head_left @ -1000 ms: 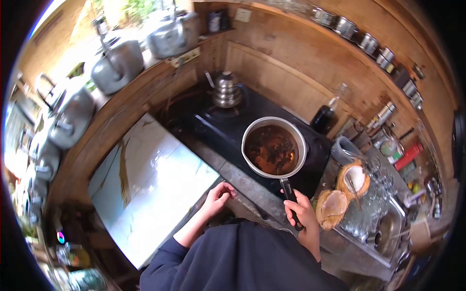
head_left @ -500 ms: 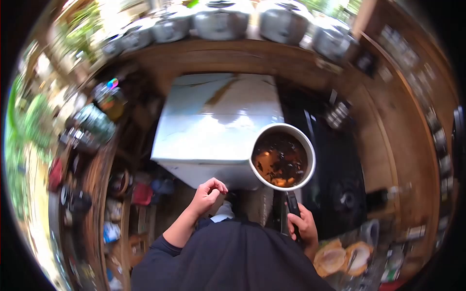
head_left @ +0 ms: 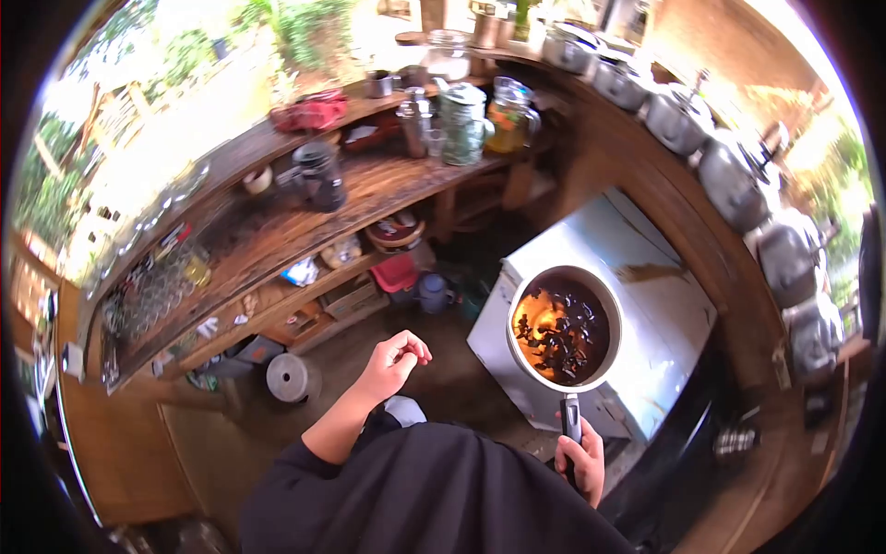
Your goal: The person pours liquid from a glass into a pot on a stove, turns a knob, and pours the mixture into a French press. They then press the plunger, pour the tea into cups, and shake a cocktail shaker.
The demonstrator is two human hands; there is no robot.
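1. Saucepan (head_left: 564, 329): full of dark liquid w/ leaves; carried level above white counter (head_left: 664, 277); judged mid-carry, not yet set down or poured.
2. Right hand (head_left: 580, 459): fist closed round black handle (head_left: 571, 423).
3. Left hand (head_left: 392, 358): empty; fingers loosely curled, touching nothing; wooden shelves (head_left: 305, 222) beyond.

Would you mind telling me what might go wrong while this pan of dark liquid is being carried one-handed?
1. The round metal saucepan is nearly full of dark liquid with leaves; held only by its black handle in the right hand, it could tip and slosh.
2. The pan sits over the edge of the white marbled counter, so a spill may reach the floor or the person's legs.
3. The left hand hangs free, giving no support.
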